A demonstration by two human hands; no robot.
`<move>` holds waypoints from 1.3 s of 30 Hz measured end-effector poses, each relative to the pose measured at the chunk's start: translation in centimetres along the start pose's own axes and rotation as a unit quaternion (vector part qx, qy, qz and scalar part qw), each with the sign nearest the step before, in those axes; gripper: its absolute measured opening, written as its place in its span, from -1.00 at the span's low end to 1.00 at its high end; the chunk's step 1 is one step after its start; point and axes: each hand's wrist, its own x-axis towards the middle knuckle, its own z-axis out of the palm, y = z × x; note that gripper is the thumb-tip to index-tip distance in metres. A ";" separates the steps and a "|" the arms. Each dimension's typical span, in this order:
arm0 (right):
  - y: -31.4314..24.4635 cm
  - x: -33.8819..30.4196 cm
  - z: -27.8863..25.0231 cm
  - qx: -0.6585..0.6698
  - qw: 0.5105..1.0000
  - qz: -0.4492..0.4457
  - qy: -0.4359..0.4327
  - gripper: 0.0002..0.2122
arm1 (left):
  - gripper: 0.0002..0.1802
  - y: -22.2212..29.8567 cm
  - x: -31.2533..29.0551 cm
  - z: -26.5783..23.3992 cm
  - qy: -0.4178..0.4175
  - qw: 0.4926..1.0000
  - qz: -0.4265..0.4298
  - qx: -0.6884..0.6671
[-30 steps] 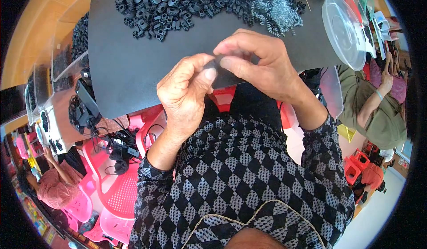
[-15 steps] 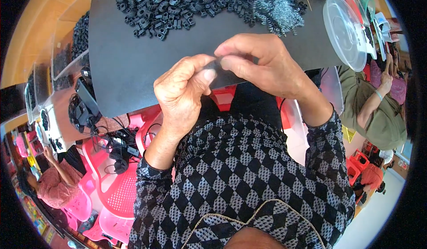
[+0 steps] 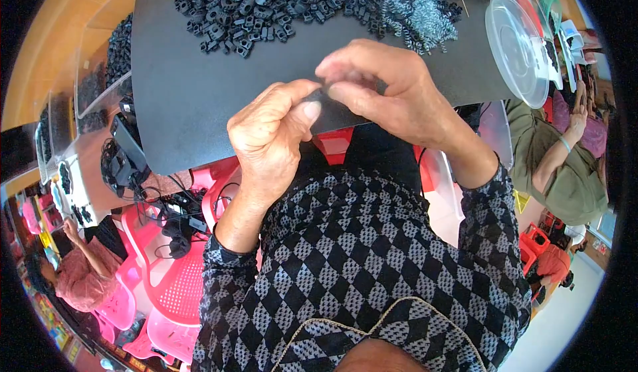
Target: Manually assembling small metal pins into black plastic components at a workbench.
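My left hand [image 3: 269,129] is closed, its thumb and forefinger pinching a small dark piece, mostly hidden, just above the near table edge. My right hand [image 3: 395,96] hovers close beside it, thumb and forefinger apart and slightly blurred, the tips nearly meeting the left fingertips. Nothing can be made out between those right fingers. Beyond both hands, a heap of small black plastic cord locks [image 3: 249,6] spreads over the black tabletop [image 3: 193,99]. Small silvery coil springs [image 3: 425,23] lie piled at the heap's right end.
A clear round plastic lid [image 3: 515,50] lies at the table's right edge. Clear bins with black parts [image 3: 119,50] stand on the left, near tangled black cables [image 3: 119,166]. Pink chairs [image 3: 176,285] are at lower left. Other people sit at left and right, including one in olive clothing [image 3: 565,179].
My right forefinger has lifted slightly away from its thumb, and the right fingertips have drawn a little apart from the left ones. My left hand keeps its pinch almost in place.
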 end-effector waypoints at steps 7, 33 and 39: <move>0.0 0.0 0.3 0.063 0.997 0.041 0.008 -0.88 | -0.82 0.4 0.0 0.0 -0.005 1.000 -0.012 0.022; 0.2 -0.5 0.9 -0.035 0.997 -0.061 -0.011 -0.84 | -0.84 0.1 0.0 -0.3 -0.024 0.993 0.065 0.100; 0.6 -1.1 1.5 -0.080 0.988 -0.131 0.030 -0.79 | -0.81 0.4 -0.2 0.5 -0.006 0.980 0.105 0.168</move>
